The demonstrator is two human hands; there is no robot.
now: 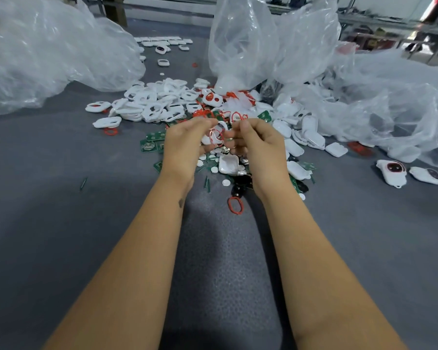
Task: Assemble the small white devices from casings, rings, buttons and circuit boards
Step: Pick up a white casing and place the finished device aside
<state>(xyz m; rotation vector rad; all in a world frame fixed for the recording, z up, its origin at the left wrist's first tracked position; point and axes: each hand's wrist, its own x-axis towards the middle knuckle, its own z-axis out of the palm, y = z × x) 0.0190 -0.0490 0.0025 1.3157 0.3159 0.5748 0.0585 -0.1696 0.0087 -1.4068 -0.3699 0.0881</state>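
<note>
Head view: a loose red ring lies nearest on the grey table. Beyond it, the left hand grasps a white casing with a red ring on it, raised above the parts; the right hand pinches at that casing's edge. Green circuit boards and white casings are heaped behind, with clear plastic bags farthest.

Grey table with a fine pebbled texture, glossy white oval plastic casings, thin red-orange rubber rings, dark green circuit boards, translucent milky plastic bags, small white round buttons
</note>
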